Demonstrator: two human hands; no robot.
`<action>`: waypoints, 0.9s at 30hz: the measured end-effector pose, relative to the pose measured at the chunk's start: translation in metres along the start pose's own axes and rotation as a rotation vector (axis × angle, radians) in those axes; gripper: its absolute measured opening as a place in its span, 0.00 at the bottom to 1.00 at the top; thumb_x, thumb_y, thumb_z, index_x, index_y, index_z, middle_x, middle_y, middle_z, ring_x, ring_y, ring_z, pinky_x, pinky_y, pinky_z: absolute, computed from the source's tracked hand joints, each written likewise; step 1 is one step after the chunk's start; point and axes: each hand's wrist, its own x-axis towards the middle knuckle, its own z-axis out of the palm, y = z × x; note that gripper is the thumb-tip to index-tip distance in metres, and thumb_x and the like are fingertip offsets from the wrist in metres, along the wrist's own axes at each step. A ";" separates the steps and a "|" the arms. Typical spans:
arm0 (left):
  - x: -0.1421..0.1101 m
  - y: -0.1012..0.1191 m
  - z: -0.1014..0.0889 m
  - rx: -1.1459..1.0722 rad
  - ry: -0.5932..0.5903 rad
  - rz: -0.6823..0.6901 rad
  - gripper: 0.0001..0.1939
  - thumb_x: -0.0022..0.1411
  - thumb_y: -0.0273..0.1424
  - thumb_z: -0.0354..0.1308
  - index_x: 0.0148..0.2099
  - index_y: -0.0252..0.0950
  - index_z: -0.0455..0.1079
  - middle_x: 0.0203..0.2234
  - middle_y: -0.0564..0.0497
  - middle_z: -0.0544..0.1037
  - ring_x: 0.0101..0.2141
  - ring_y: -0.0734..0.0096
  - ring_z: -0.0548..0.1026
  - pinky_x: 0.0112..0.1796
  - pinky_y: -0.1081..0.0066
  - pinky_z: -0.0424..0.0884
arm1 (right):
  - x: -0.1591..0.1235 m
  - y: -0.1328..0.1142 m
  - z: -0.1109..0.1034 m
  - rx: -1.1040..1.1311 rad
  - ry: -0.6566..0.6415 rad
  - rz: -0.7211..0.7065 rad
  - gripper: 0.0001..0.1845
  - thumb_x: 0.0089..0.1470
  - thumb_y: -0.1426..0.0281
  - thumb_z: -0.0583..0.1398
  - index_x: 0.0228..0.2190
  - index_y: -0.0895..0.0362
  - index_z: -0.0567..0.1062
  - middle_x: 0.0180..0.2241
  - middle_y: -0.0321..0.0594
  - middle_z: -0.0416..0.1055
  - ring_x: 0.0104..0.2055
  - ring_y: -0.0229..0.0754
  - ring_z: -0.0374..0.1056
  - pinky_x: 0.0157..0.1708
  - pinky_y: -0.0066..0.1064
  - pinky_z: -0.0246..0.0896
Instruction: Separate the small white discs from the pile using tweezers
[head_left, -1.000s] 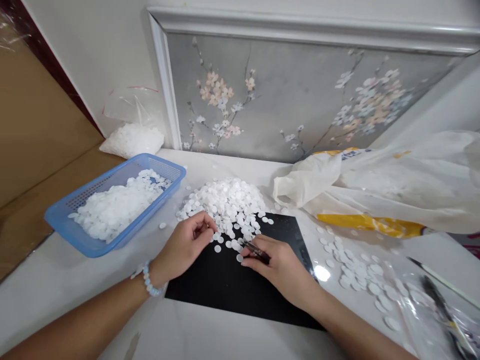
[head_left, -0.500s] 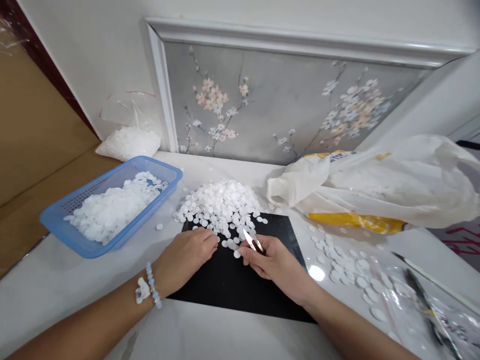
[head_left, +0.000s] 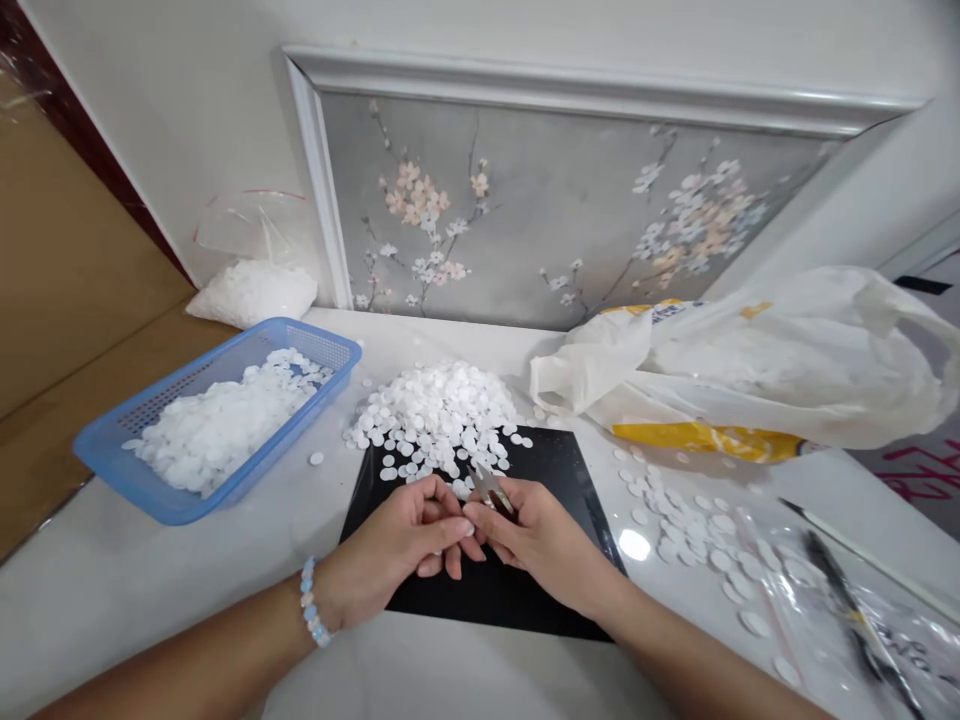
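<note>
My right hand (head_left: 536,530) grips a pair of thread snips (head_left: 492,492), their blades pointing up and away from me. Close against it, my left hand (head_left: 409,535) has thumb and fingers brought together. The fingertips of both hands meet over a black mat (head_left: 450,592); whatever sits between them is hidden or too small to make out. Just beyond the hands lies a heap of small white translucent discs (head_left: 446,400), its near edge spilling onto the mat.
At left stands a blue plastic basket (head_left: 187,512) holding more discs. A clear bag of white pieces (head_left: 255,292) leans at the wall. On the right are a white plastic bag (head_left: 705,375), scattered discs (head_left: 694,530), a black pen-like tool (head_left: 836,575) and a slim white stick (head_left: 870,560).
My left hand has moved right and toward me to meet my right hand's fingertips. The snips stay in my right hand and have turned in the grip. The view has shifted slightly.
</note>
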 end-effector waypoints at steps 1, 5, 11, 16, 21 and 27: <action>0.000 -0.001 0.000 0.005 -0.006 0.001 0.13 0.55 0.36 0.61 0.33 0.34 0.60 0.26 0.50 0.76 0.22 0.80 0.67 0.20 0.77 0.49 | 0.000 0.001 0.000 -0.023 0.022 -0.007 0.19 0.53 0.55 0.59 0.24 0.57 0.65 0.19 0.29 0.61 0.18 0.30 0.52 0.16 0.23 0.46; 0.001 -0.002 -0.001 0.008 0.018 0.000 0.14 0.56 0.35 0.61 0.40 0.32 0.65 0.31 0.45 0.79 0.23 0.81 0.67 0.21 0.77 0.51 | -0.002 0.005 -0.006 -0.137 0.104 -0.053 0.19 0.59 0.54 0.53 0.32 0.57 0.70 0.21 0.30 0.60 0.19 0.32 0.55 0.18 0.24 0.51; 0.000 0.003 -0.003 -0.050 0.065 -0.039 0.12 0.54 0.33 0.62 0.37 0.31 0.68 0.34 0.41 0.80 0.22 0.82 0.65 0.23 0.77 0.53 | -0.014 0.004 -0.015 -0.488 0.110 -0.194 0.23 0.64 0.58 0.45 0.51 0.55 0.69 0.40 0.43 0.70 0.44 0.43 0.67 0.45 0.33 0.62; -0.002 0.004 -0.004 -0.092 0.077 -0.031 0.10 0.53 0.32 0.62 0.35 0.31 0.69 0.29 0.45 0.80 0.21 0.83 0.63 0.24 0.77 0.55 | -0.018 0.004 -0.011 -0.815 0.101 -0.311 0.22 0.65 0.63 0.45 0.55 0.53 0.66 0.41 0.44 0.69 0.40 0.41 0.71 0.41 0.33 0.68; -0.001 0.002 -0.005 -0.080 0.074 -0.041 0.10 0.51 0.31 0.63 0.34 0.31 0.70 0.27 0.45 0.80 0.20 0.82 0.63 0.23 0.76 0.55 | -0.017 0.006 -0.006 -1.108 0.163 -0.481 0.21 0.65 0.66 0.43 0.49 0.58 0.71 0.37 0.45 0.70 0.31 0.40 0.71 0.29 0.31 0.70; -0.001 0.002 -0.005 -0.045 0.076 -0.049 0.10 0.51 0.32 0.63 0.34 0.30 0.71 0.27 0.44 0.80 0.20 0.82 0.61 0.22 0.76 0.53 | -0.015 0.008 -0.008 -1.287 0.227 -0.711 0.19 0.65 0.70 0.44 0.41 0.60 0.73 0.31 0.45 0.71 0.33 0.42 0.70 0.27 0.30 0.67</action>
